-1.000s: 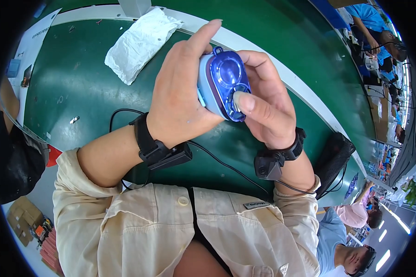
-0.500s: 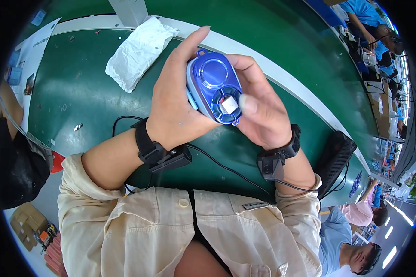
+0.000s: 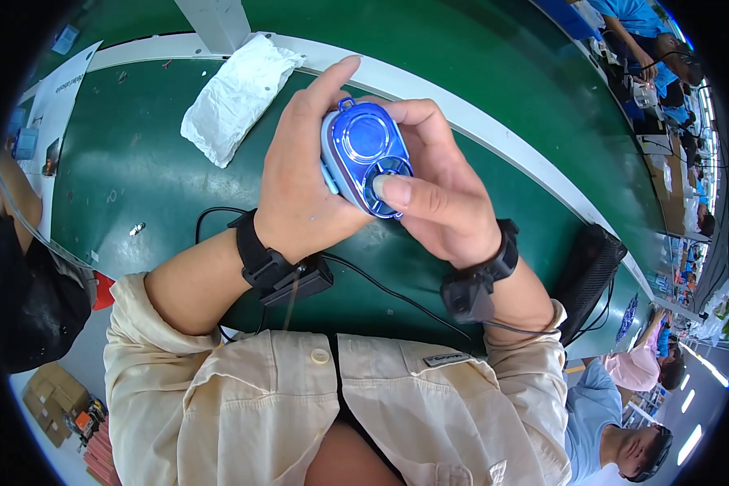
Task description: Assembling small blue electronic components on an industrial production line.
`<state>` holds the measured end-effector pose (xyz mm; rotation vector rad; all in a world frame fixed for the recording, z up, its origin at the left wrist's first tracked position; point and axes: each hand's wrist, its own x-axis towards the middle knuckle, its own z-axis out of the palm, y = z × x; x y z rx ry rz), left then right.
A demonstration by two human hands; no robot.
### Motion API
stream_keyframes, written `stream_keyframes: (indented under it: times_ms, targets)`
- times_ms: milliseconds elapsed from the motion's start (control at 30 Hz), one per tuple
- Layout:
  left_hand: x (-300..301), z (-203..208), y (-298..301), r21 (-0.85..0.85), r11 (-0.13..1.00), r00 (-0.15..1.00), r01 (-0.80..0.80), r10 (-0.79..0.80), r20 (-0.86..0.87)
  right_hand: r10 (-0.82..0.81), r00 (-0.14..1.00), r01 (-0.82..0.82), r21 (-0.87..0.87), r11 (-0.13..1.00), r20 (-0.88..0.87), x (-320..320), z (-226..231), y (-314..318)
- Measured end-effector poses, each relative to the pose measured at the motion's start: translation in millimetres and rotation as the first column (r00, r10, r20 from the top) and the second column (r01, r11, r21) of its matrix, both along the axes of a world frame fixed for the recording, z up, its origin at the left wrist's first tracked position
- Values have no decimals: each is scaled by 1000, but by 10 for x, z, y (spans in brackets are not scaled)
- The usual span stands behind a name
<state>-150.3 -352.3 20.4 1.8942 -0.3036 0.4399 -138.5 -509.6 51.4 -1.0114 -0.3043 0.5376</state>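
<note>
Above the green worktop I hold a small blue rounded device, with a shiny front, a round disc and a small loop at its top end. My left hand is closed along its left side and underneath, its thumb stretched out past the loop. Around the other side curl the fingers of my right hand. The right thumb presses on the round spoked opening at the device's lower end and hides most of it. What lies beneath that thumb cannot be seen.
A crumpled white bag lies beyond my left hand, near the pale rail. At the right rests a black mesh case with cables. A small shiny piece lies on the left. Other people sit at the right and far left.
My right thumb has moved left onto the round opening and covers the small white square piece that showed there. Both hands and the device have shifted slightly left.
</note>
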Motion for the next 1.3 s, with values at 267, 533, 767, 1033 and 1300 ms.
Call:
stream_keyframes:
  times_ms: [267, 533, 767, 1033, 1300]
  targets:
    - [21, -1, 18, 32, 999, 998, 38, -40, 39, 20, 995, -8, 126, 992, -95, 3, -36, 12]
    - [82, -69, 38, 51, 997, 998, 61, -59, -25, -72, 987, 79, -48, 996, 141, -29, -163, 64]
    - [69, -35, 7, 108, 994, 1000, 12, -12, 4, -34, 999, 33, 29, 999, 41, 65, -192, 28]
    - [59, -51, 5, 53, 998, 999, 45, -43, -22, -56, 993, 57, -6, 998, 106, 46, -194, 40]
    - [62, -77, 11, 22, 997, 996, 72, -71, -55, -119, 944, 160, -113, 981, 308, 4, -214, 66]
